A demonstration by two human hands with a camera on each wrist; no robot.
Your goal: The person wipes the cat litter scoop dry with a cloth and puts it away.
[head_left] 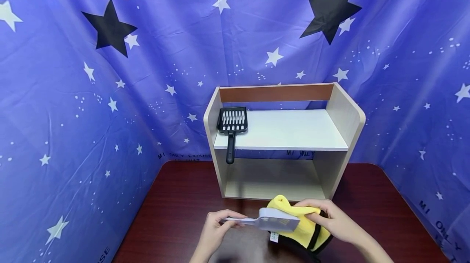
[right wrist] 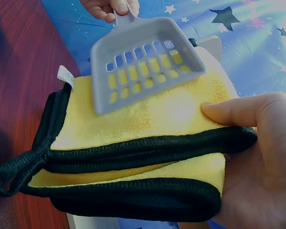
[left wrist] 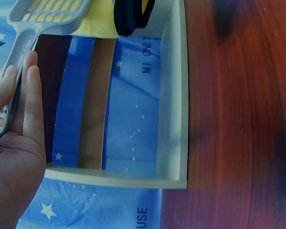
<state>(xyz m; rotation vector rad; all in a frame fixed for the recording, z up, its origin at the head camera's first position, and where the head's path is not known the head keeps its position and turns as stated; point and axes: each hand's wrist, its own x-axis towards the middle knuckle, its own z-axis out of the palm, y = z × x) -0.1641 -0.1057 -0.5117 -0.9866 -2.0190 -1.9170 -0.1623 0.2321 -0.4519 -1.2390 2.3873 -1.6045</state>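
Note:
A grey slotted litter scoop [head_left: 277, 219] is held by its handle in my left hand [head_left: 216, 230], the thumb and fingers pinching it. In the left wrist view the scoop's slotted head [left wrist: 47, 12] is at the top, above the left hand [left wrist: 19, 114]. My right hand [head_left: 332, 220] grips a folded yellow cloth [right wrist: 152, 114] with dark edging, a loop and a white tag. The right thumb presses on top of the cloth in the right wrist view. The scoop's head [right wrist: 143, 57] lies over the cloth, yellow showing through its slots.
Behind the hands stands a two-level shelf [head_left: 286, 130] on a dark red table [head_left: 176, 206]. A black slotted scoop [head_left: 233, 120] lies at the left of its upper board, handle jutting over the front edge. A blue star-patterned curtain [head_left: 176, 59] surrounds the table.

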